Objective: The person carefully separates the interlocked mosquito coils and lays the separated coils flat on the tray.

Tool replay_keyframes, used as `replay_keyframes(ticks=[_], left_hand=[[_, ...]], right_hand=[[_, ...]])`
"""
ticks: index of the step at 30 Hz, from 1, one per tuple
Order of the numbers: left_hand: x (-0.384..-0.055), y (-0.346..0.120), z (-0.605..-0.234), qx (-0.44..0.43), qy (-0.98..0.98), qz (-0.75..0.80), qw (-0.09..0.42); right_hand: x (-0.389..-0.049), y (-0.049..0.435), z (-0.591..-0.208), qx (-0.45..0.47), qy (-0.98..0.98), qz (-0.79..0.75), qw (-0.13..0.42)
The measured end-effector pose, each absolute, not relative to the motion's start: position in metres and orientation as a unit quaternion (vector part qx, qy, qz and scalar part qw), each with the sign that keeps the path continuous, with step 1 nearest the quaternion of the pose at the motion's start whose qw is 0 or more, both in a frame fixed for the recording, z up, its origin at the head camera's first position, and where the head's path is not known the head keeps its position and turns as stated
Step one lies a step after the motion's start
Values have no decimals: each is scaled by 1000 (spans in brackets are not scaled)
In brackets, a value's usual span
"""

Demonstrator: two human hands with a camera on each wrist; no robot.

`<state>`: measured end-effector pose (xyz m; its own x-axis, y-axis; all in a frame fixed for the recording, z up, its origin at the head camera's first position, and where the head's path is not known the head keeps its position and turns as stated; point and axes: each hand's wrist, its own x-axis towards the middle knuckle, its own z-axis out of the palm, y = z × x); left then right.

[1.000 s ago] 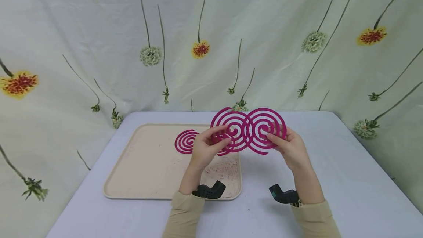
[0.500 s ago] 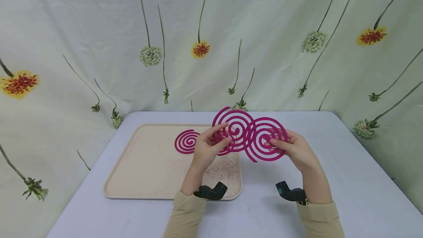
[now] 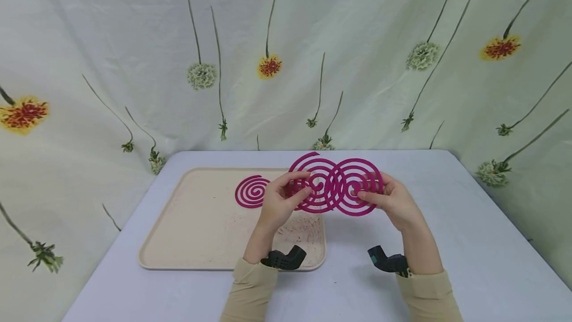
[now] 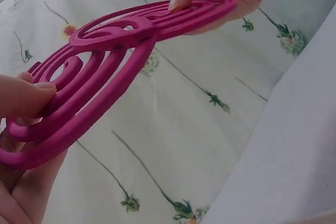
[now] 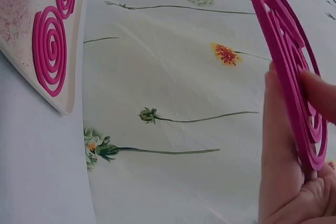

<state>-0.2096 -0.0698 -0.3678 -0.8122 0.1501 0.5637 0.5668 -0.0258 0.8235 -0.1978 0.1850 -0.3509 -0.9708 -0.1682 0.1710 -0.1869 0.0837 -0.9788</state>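
Two magenta spiral mosquito coils overlap at their inner edges, held up above the table between my hands. My left hand [image 3: 277,203] pinches the left coil [image 4: 118,85] between thumb and fingers near its centre. The right coil [image 5: 281,69] is pinched by my right hand [image 3: 400,206], thumb on the near face and fingers behind. Where the coils cross, their rings pass through one another in the head view. In the left wrist view they meet at an angle, the left one sloping down toward my left hand.
A beige tray [image 3: 192,225] lies left of centre, reddish crumbs scattered on its right part. On it rest a loose mosquito coil [image 3: 252,192] and another coil [image 5: 51,51], largely hidden behind my left hand in the head view. A flowered cloth [image 3: 366,63] hangs behind the white table [image 3: 460,242].
The right coil has turned clockwise, its tail swinging left along the bottom. My right hand dipped rightward, then came back left. The left coil sits slightly lower, still in my left hand.
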Motion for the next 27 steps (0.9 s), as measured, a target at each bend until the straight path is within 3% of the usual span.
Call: replay_keyframes(ticks=[4,8,13,21,27], left_hand=[[-210,-70,-367,-246,-677,-673,164],[-210,-70,-366,-237,-673,-683,157],[-210,-71,-364,-236,-660,-699,142],[-211,-74,-363,-234,-644,-718,123],[-211,-75,-363,-222,-631,-732,128]], right_hand=[[-197,189,-351,138,-776,616,-13],[-197,192,-351,128,-782,610,3],[-197,191,-350,110,-756,645,24],[-196,182,-348,137,-671,729,0],[-195,172,-349,106,-626,773,2]])
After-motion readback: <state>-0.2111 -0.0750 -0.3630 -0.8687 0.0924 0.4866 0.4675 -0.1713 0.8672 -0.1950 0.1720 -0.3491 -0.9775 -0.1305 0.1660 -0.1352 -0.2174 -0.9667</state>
